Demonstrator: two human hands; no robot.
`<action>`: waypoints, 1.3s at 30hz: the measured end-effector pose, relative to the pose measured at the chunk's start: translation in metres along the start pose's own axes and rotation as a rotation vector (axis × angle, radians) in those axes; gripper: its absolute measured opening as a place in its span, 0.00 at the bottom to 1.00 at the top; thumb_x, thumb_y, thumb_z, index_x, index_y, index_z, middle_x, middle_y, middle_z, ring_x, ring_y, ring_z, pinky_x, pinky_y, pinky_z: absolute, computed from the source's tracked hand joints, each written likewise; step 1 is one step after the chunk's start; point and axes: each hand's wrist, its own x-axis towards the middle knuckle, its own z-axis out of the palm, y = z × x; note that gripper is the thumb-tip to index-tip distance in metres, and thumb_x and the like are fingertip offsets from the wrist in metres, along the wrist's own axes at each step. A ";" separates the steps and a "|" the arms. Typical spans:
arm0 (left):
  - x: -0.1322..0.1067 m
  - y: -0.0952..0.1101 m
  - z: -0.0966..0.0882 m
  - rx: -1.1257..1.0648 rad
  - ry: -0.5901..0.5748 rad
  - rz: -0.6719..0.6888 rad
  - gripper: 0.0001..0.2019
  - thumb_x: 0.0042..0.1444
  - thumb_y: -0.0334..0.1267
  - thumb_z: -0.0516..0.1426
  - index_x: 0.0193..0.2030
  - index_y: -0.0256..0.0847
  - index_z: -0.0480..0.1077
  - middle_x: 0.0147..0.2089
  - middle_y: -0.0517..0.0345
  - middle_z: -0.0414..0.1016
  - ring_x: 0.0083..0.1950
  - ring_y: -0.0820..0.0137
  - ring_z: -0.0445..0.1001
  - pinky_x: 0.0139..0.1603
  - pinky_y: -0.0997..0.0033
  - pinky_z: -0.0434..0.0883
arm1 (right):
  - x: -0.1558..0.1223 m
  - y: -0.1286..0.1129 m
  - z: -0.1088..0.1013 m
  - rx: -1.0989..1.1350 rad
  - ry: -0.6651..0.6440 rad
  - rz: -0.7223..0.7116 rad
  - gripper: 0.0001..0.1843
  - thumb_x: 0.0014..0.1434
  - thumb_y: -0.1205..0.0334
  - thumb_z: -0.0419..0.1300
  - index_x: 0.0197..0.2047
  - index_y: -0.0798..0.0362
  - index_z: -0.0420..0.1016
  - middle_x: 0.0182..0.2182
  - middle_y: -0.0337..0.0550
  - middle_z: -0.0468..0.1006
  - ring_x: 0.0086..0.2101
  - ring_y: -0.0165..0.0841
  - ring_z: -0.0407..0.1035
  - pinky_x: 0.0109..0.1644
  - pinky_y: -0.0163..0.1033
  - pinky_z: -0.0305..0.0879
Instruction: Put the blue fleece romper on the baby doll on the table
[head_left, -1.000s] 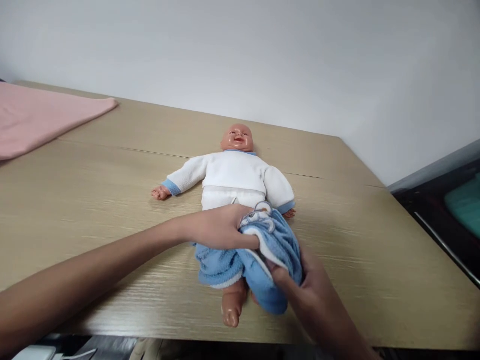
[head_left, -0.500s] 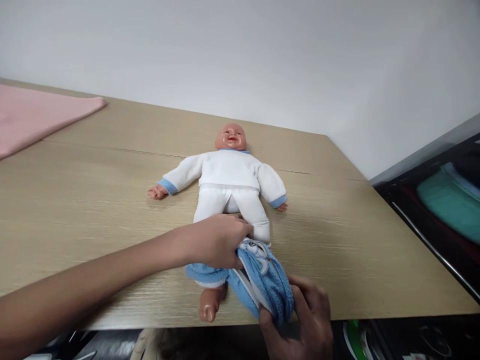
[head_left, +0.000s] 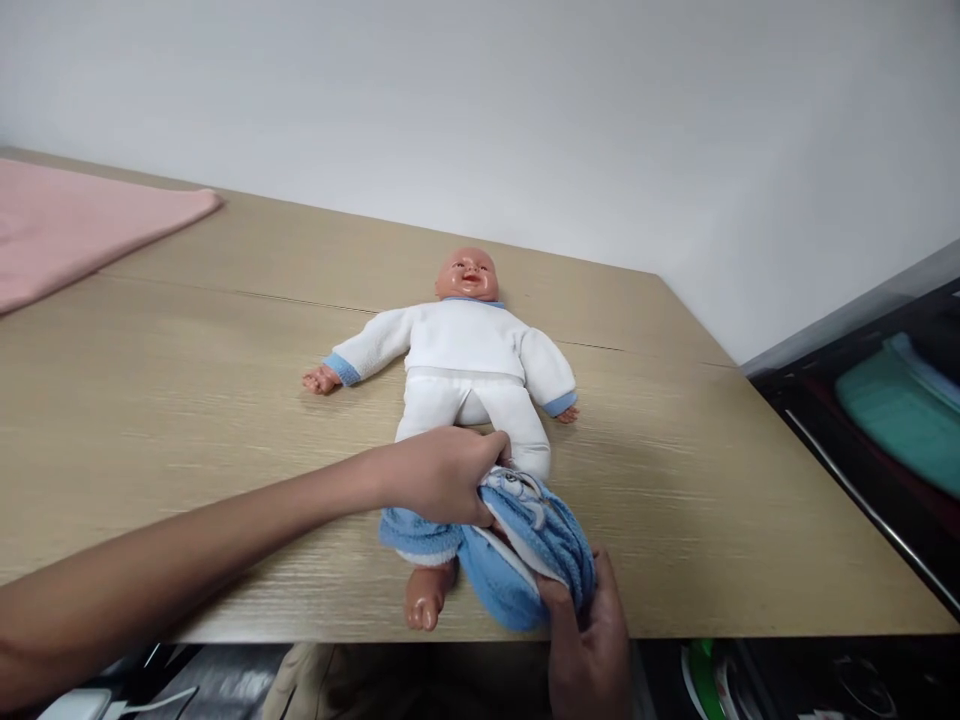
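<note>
A baby doll (head_left: 465, 335) in a white top with blue cuffs lies on its back on the wooden table, feet towards me. Blue fleecy trousers (head_left: 499, 580) with white edging are bunched around its lower legs. One bare foot (head_left: 429, 598) sticks out of the leg on the left; the other foot is hidden in the cloth. My left hand (head_left: 450, 475) is closed on the trousers' upper edge between the doll's legs. At the lower right, my right hand (head_left: 589, 635) grips the bunched trouser leg, thumb inside the opening.
A pink cloth (head_left: 97, 225) lies at the table's far left. The table (head_left: 712, 500) meets a pale wall at the back. To the right is a dark shelf with a green folded cloth (head_left: 900, 405). Below the front edge are a white plug with cable (head_left: 82, 703) and a green-and-white roll (head_left: 705, 680).
My right hand has shifted slightly, its thumb now further into the trouser leg opening. The bunched cloth is spread a little wider. My left hand keeps its hold.
</note>
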 end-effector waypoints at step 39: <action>-0.003 -0.021 -0.024 -0.437 -0.206 0.206 0.39 0.46 0.40 0.72 0.63 0.40 0.61 0.61 0.47 0.78 0.64 0.45 0.79 0.61 0.57 0.77 | -0.005 -0.030 0.017 0.059 -0.173 -0.117 0.55 0.62 0.65 0.69 0.85 0.40 0.48 0.80 0.56 0.63 0.75 0.54 0.67 0.75 0.61 0.72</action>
